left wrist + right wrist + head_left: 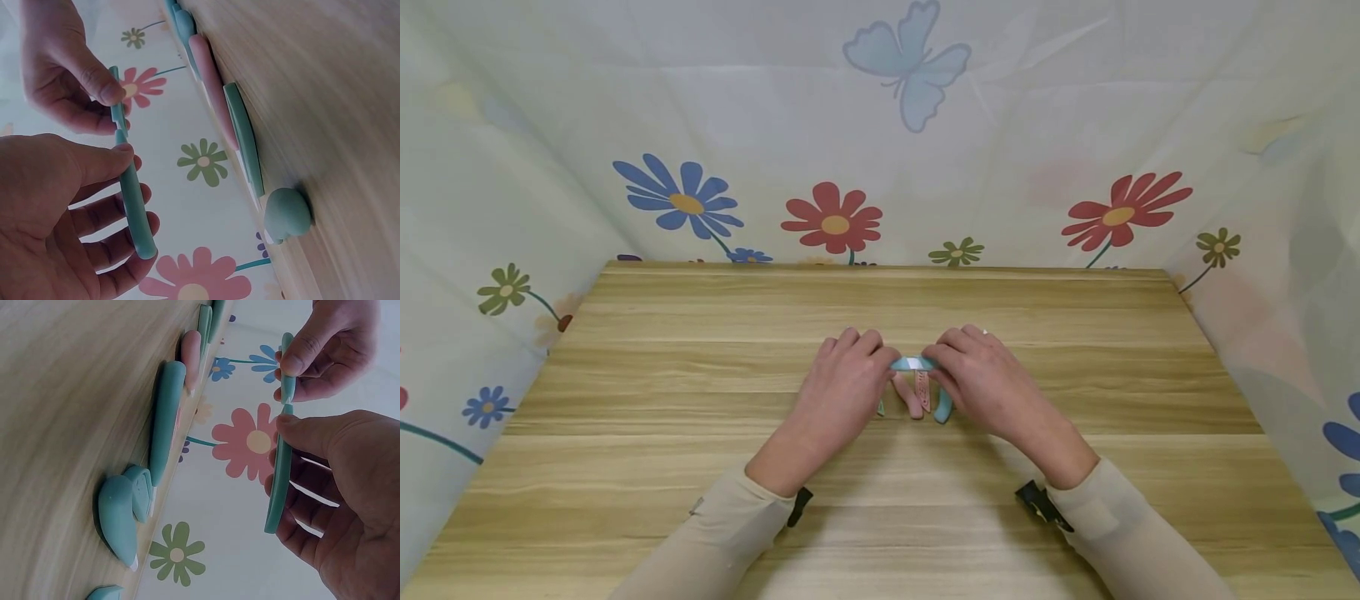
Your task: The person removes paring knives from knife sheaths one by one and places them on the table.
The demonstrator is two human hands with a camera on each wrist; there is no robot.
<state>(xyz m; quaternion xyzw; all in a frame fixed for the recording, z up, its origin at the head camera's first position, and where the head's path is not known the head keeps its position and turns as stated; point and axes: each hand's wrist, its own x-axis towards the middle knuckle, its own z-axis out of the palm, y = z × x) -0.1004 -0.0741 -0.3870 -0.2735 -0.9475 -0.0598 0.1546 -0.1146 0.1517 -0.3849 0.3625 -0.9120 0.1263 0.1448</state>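
Observation:
Over the table, my left hand (847, 385) and right hand (985, 379) face each other at a slim teal stick-like piece (914, 363) with a white middle. In the left wrist view, my left thumb and fingers pinch its longer teal length (135, 215), while the right hand grips the other length (115, 100). The two lengths meet end to end between the thumbs. From the right wrist, the right hand's teal length (279, 478) lies along the fingers. Its exact kind I cannot tell.
Beneath the hands lie a pink piece (907, 396), a patterned pink strip (922, 390) and a curved teal piece (943, 407). A rounded teal piece (287, 212) and a long teal one (167, 422) rest on the wooden table (895, 533). A flowered cloth (1015, 167) stands behind.

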